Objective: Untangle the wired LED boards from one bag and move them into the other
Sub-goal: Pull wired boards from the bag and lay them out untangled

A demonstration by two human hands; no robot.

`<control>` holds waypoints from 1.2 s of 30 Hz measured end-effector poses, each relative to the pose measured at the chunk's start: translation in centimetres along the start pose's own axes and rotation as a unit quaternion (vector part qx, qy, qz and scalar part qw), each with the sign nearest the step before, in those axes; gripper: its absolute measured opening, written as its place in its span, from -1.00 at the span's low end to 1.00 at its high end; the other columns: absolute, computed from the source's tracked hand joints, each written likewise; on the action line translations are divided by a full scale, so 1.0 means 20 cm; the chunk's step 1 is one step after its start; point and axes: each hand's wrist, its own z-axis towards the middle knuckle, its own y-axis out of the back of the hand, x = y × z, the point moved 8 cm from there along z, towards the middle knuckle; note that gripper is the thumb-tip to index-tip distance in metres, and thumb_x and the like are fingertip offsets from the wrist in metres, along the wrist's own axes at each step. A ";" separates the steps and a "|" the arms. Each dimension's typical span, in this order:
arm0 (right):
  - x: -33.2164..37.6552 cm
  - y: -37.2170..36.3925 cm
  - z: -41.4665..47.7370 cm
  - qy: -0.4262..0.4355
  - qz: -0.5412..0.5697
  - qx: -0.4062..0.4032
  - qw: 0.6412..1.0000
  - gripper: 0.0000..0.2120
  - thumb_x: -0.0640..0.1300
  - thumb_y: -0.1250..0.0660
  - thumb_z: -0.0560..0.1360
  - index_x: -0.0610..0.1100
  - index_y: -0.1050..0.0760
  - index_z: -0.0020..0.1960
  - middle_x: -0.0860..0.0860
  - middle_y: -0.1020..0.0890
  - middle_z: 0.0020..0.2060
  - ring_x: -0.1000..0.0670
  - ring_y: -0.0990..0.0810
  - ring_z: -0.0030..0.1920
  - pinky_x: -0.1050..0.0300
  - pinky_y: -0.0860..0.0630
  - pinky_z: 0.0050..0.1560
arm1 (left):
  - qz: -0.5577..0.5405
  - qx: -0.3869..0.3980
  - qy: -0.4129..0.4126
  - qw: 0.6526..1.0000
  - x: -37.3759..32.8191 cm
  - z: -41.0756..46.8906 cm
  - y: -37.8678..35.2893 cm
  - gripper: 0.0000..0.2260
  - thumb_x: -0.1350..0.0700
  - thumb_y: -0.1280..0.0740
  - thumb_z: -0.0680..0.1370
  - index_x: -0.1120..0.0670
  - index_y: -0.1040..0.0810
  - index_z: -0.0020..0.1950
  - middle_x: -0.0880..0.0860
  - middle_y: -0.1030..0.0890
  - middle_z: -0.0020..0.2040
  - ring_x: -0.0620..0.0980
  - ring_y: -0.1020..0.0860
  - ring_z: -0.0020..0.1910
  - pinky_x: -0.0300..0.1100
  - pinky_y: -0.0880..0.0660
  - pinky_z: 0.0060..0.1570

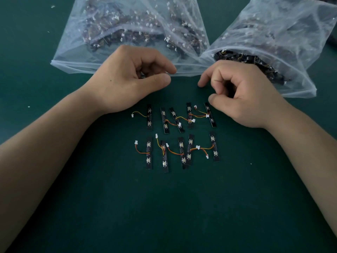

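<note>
Ten slim black wired LED boards [149, 116] lie in two rows on the dark green bench [164, 207], long axes pointing away, just nearer than the loosely curled, empty right hand [246, 95] and the curled left hand [127, 79], whose contents are unclear.

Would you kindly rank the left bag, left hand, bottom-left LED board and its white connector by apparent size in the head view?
Largest first: left bag, left hand, bottom-left LED board, white connector.
</note>
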 end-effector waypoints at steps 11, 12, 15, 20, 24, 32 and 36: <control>0.00 0.00 0.01 -0.002 0.003 -0.009 1.000 -0.72 -0.21 -0.41 0.43 0.05 -0.33 -0.24 0.17 -0.66 0.04 -0.01 -0.43 -0.36 0.22 -0.38 -0.20 | 0.005 0.001 0.001 1.000 0.01 0.01 0.00 -0.87 0.00 -0.45 0.60 -0.11 -0.70 0.15 -0.04 -0.71 -0.07 -0.23 -0.58 -0.22 -0.40 -0.47 -0.16; 0.00 0.00 0.01 -0.002 0.003 -0.011 1.000 -0.71 -0.21 -0.41 0.43 0.05 -0.33 -0.25 0.18 -0.66 0.04 -0.01 -0.43 -0.36 0.23 -0.38 -0.20 | 0.006 0.002 0.001 1.000 0.01 0.01 0.00 -0.87 0.01 -0.45 0.60 -0.10 -0.70 0.15 -0.03 -0.71 -0.06 -0.22 -0.58 -0.22 -0.40 -0.48 -0.15; 0.00 0.01 0.00 -0.001 0.002 -0.012 1.000 -0.71 -0.21 -0.41 0.43 0.06 -0.33 -0.25 0.18 -0.66 0.04 0.00 -0.43 -0.36 0.25 -0.37 -0.20 | 0.008 0.002 0.000 1.000 0.01 0.00 0.00 -0.86 0.00 -0.45 0.60 -0.10 -0.70 0.15 -0.03 -0.71 -0.05 -0.22 -0.59 -0.21 -0.39 -0.48 -0.15; 0.00 0.00 0.00 -0.001 -0.004 -0.011 1.000 -0.73 -0.22 -0.41 0.43 0.02 -0.34 -0.25 0.16 -0.66 0.05 -0.03 -0.44 -0.35 0.21 -0.38 -0.20 | 0.009 0.001 -0.003 1.000 0.00 0.00 0.00 -0.87 0.00 -0.45 0.60 -0.12 -0.69 0.14 -0.05 -0.72 -0.05 -0.26 -0.59 -0.21 -0.42 -0.47 -0.14; -0.01 0.00 0.00 -0.002 -0.006 -0.007 1.000 -0.71 -0.29 -0.41 0.45 -0.02 -0.35 -0.24 0.16 -0.67 0.06 -0.03 -0.45 -0.34 0.21 -0.40 -0.20 | 0.010 0.000 -0.007 1.000 0.00 0.00 0.00 -0.87 0.01 -0.45 0.60 -0.12 -0.69 0.14 -0.06 -0.72 -0.05 -0.24 -0.59 -0.19 -0.40 -0.48 -0.13; -0.01 0.00 0.01 0.013 -0.024 -0.012 1.000 -0.64 -0.52 -0.22 0.39 -0.05 -0.42 -0.21 0.07 -0.69 0.03 0.14 -0.50 -0.23 0.29 -0.34 -0.17 | 0.025 0.007 -0.014 1.000 -0.02 0.01 0.00 -0.74 0.21 -0.32 0.62 -0.13 -0.67 0.14 -0.13 -0.73 -0.06 -0.16 -0.65 -0.10 -0.27 -0.52 -0.02; -0.03 0.00 0.01 0.017 -0.027 -0.013 0.999 -0.63 -0.52 -0.23 0.39 -0.03 -0.42 -0.22 0.08 -0.69 0.02 0.14 -0.50 -0.23 0.27 -0.35 -0.17 | 0.037 0.010 -0.015 0.999 -0.01 0.01 -0.01 -0.65 0.30 -0.30 0.62 -0.15 -0.66 0.13 -0.16 -0.72 -0.06 -0.22 -0.63 -0.11 -0.35 -0.49 -0.03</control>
